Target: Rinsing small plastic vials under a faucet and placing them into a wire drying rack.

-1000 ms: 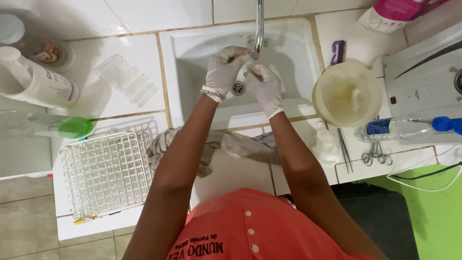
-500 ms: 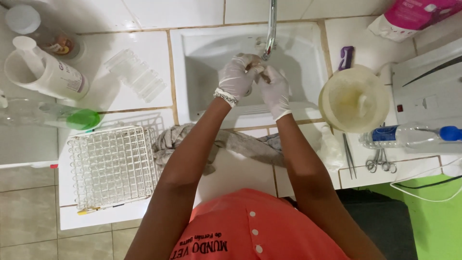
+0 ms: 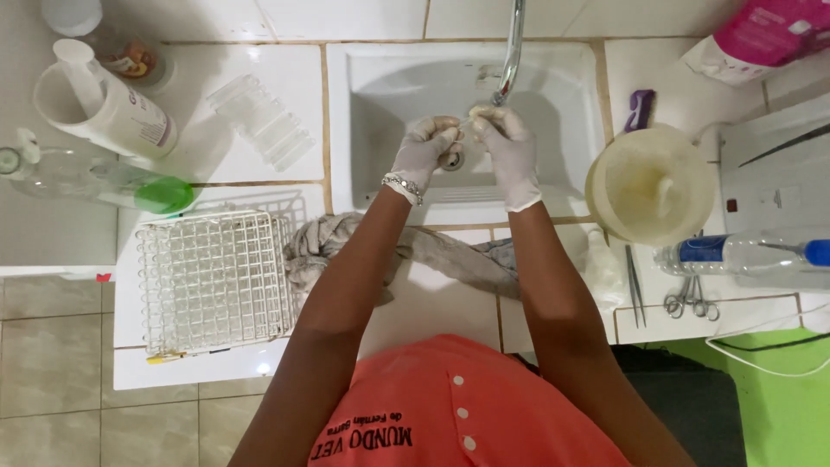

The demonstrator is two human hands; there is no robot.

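Note:
Both hands wear white gloves and meet over the white sink [image 3: 380,95], just under the tip of the metal faucet [image 3: 512,52]. My left hand [image 3: 422,154], a bracelet on its wrist, and my right hand [image 3: 510,154] pinch a small pale object [image 3: 473,114] between their fingertips. What the object is cannot be made out. The drain [image 3: 451,161] lies partly hidden beneath my hands.
A white wire rack [image 3: 212,281] stands at the left, with a grey cloth [image 3: 320,242] along the sink's front edge. Plastic bottles [image 3: 104,104] and a clear ridged tray [image 3: 259,121] sit far left. A cream bowl [image 3: 650,183], scissors [image 3: 687,298] and a blue-capped bottle [image 3: 743,253] lie right.
My hands have stayed together over the drain and risen slightly toward the faucet tip, fingertips now pinching the small object. The view has shifted a little.

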